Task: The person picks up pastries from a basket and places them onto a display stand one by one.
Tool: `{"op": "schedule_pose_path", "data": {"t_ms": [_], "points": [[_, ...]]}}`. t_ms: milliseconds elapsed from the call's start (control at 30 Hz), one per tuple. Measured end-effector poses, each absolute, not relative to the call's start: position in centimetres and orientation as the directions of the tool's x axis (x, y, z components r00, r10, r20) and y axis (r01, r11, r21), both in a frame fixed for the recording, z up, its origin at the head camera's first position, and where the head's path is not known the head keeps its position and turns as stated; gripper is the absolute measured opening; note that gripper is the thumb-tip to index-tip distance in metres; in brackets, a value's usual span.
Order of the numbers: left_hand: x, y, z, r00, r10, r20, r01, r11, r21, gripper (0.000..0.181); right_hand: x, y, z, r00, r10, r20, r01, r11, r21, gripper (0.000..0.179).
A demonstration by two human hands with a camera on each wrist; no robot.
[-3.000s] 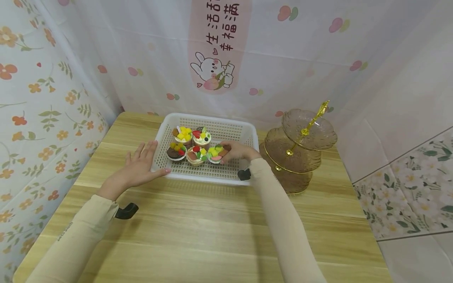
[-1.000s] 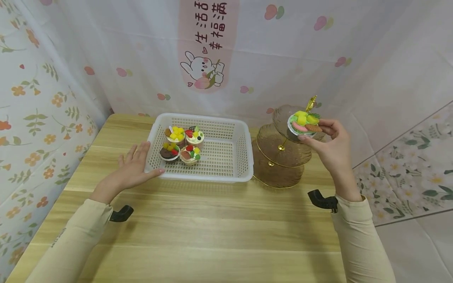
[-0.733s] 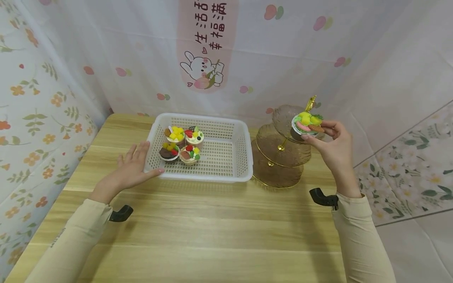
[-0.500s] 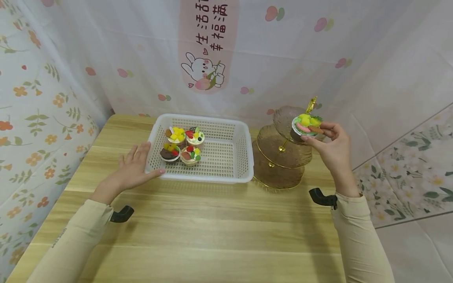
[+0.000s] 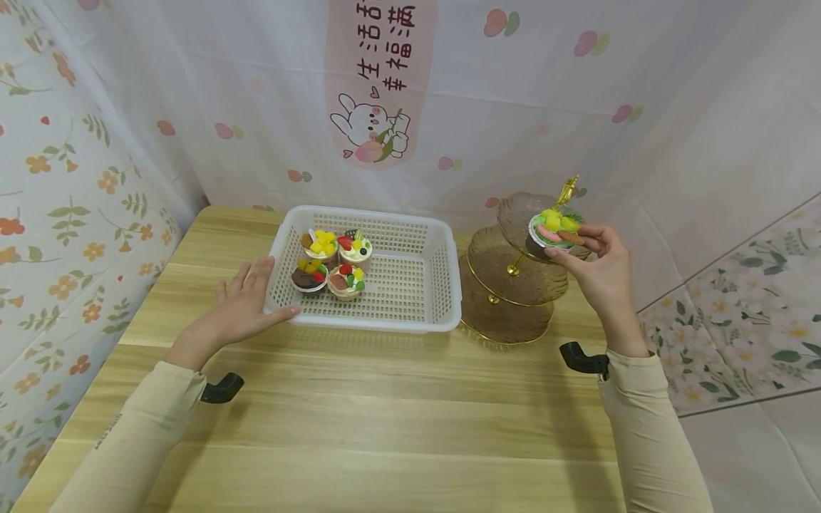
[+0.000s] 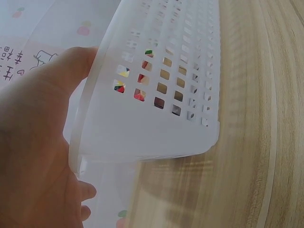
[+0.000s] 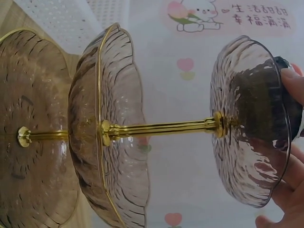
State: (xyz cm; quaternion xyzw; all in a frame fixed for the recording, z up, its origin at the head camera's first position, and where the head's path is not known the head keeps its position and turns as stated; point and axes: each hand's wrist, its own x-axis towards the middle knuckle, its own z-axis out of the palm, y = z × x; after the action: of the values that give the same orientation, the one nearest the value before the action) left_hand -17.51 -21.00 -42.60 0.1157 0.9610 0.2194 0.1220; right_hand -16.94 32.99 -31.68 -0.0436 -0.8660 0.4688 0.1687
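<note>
My right hand (image 5: 606, 274) pinches a toy cupcake (image 5: 545, 224) topped with yellow fruit, a pink slice and a brown biscuit piece. The cupcake is at the top tier (image 5: 513, 206) of a three-tiered cake stand (image 5: 507, 320). Seen through the clear plate in the right wrist view, its dark cup (image 7: 259, 97) appears against the tier's upper side. My left hand (image 5: 237, 310) lies with fingers spread on the left rim of a white plastic basket (image 5: 385, 324). Several toy cupcakes (image 5: 346, 281) sit in the basket's left part.
A wooden table (image 5: 359, 427) carries the basket and, to its right, the stand. The stand's gold handle (image 5: 567, 191) rises beside the held cupcake. Behind hangs a printed curtain (image 5: 269, 92); a tiled wall (image 5: 737, 320) borders the right side.
Three seconds ago my right hand was on this cupcake inside the basket; it has carried it right to the top tier. Within the last second it shifted slightly. My left hand keeps its place.
</note>
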Motion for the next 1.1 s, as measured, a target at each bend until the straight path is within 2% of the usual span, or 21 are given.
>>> {"op": "schedule_pose_path", "data": {"t_ms": [300, 800, 967, 1100], "points": [[-17.5, -21.0, -42.6, -0.943, 0.276, -0.186, 0.167, 0.877, 0.451, 0.113, -16.9, 33.0, -31.9, -0.946, 0.206, 0.251, -0.101, 0.546, -0.831, 0.06], [-17.5, -21.1, -42.7, -0.947, 0.265, -0.181, 0.158, 0.876, 0.456, 0.113, -16.3, 33.3, -31.5, -0.967, 0.165, 0.196, -0.059, 0.603, -0.795, 0.083], [-17.5, -21.1, -42.8, -0.945, 0.27, -0.182, 0.161, 0.873, 0.46, 0.112, -15.7, 33.4, -31.3, -0.959, 0.175, 0.225, -0.072, 0.612, -0.787, 0.082], [-17.6, -21.2, -43.0, -0.944, 0.277, -0.177, 0.166, 0.867, 0.47, 0.111, -15.0, 33.3, -30.8, -0.918, 0.245, 0.312, -0.107, 0.605, -0.789, 0.081]]}}
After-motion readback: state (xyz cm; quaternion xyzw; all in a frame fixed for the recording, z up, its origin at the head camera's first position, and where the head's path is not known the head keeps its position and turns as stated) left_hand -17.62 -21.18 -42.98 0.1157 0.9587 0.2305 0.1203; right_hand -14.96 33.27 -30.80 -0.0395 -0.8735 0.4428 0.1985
